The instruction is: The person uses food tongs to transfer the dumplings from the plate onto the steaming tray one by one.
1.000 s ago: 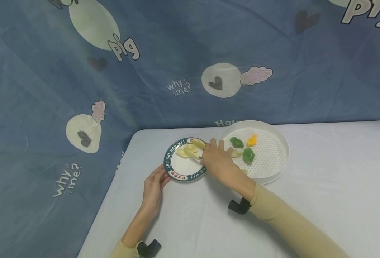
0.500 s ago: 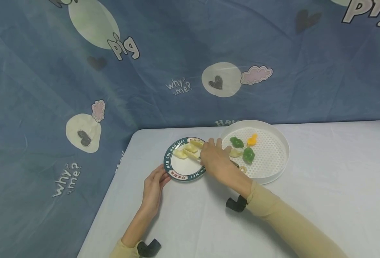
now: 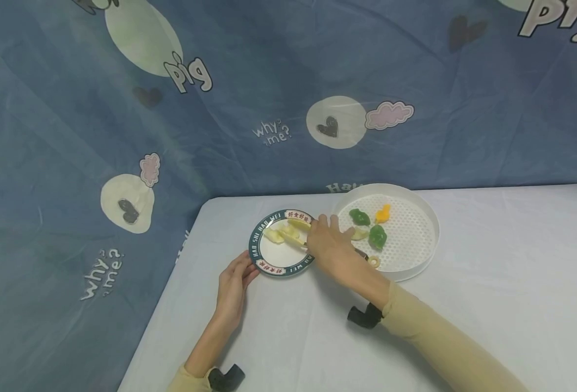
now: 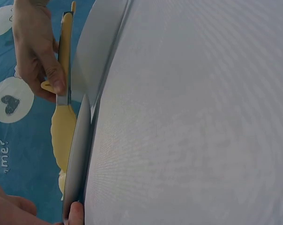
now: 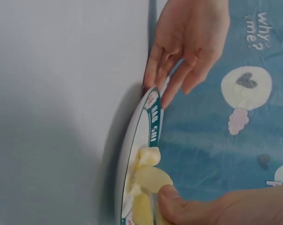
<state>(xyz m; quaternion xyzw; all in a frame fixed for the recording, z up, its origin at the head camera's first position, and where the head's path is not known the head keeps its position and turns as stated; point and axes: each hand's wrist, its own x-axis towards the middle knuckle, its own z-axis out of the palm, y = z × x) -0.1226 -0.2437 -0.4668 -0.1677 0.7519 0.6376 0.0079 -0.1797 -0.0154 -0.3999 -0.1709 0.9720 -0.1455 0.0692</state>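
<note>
My right hand (image 3: 332, 245) grips yellow-tipped tongs (image 4: 63, 136) over the plate (image 3: 281, 267). The plate is white with a dark green lettered rim. Between and beside the two tong tips are pale yellow, dumpling-shaped pieces (image 3: 272, 235); whether the tips pinch one is unclear. A ring at the handle end (image 3: 374, 262) shows beyond the wrist. My left hand (image 3: 232, 288) holds the plate's near left edge, with a finger at its underside and the thumb side hidden in part. In the right wrist view, my right thumb (image 5: 174, 201) presses on the tongs.
A round white tray (image 3: 423, 245) with a perforated base stands to the right of the plate. It holds two green dumpling-shaped pieces (image 3: 378, 237), an orange one (image 3: 382, 213) and a pale yellow one (image 3: 360, 233). A patterned blue cloth (image 3: 249, 163) hangs behind the white table (image 3: 514, 261).
My right hand shifts slightly left, then back, and the tong tips draw a little closer together. The leftmost pale piece sits slightly further left. My left hand and the plate stay put.
</note>
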